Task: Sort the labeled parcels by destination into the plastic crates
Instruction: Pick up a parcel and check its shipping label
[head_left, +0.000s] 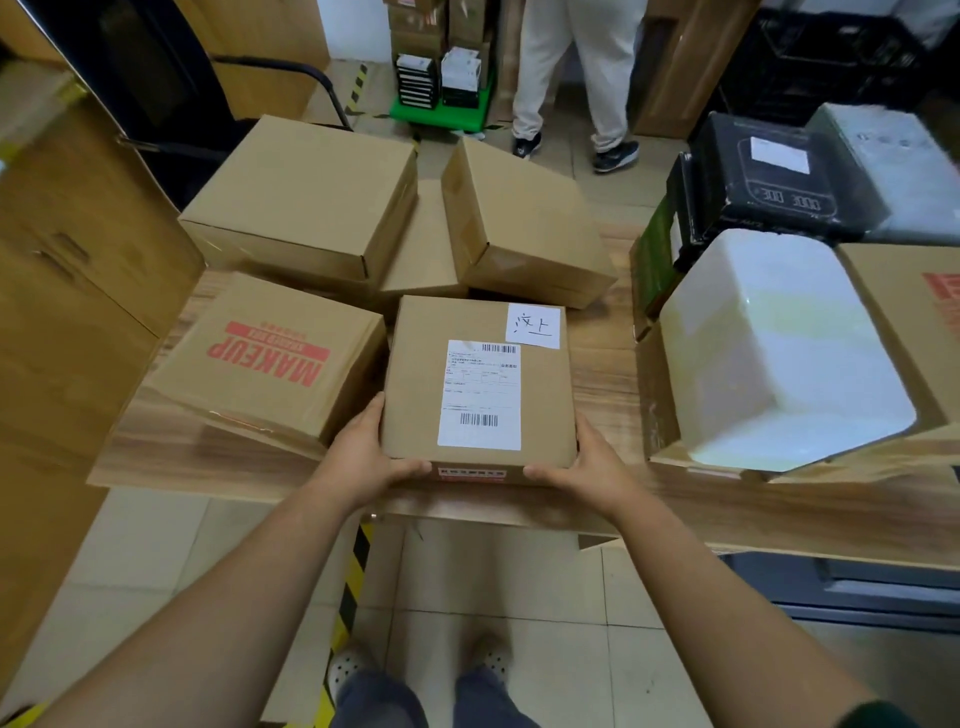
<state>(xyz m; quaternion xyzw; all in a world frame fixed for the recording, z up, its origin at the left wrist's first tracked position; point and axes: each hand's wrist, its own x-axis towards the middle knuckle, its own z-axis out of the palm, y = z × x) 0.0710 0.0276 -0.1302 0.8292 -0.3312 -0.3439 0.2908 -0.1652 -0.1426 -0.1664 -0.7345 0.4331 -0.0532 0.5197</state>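
Observation:
A brown cardboard parcel (415, 374) with a white shipping label and a handwritten white note lies on the wooden table (602, 374) near its front edge. My left hand (363, 457) grips its near left corner, thumb on the front face. My right hand (587, 462) grips its near right corner the same way. A box printed MAKEUP (270, 358) lies to the left. Behind are two plain brown boxes, one at the left (306, 197) and one at the right (519, 223). Black plastic crates (826, 62) stand far right at the back.
A white parcel (779, 348) rests on a cardboard box at the right, with black parcels (769, 176) behind it. A person in light trousers (571, 67) stands beyond the table beside a green cart (441, 114) of stacked boxes. Cardboard stacks (67, 291) line the left.

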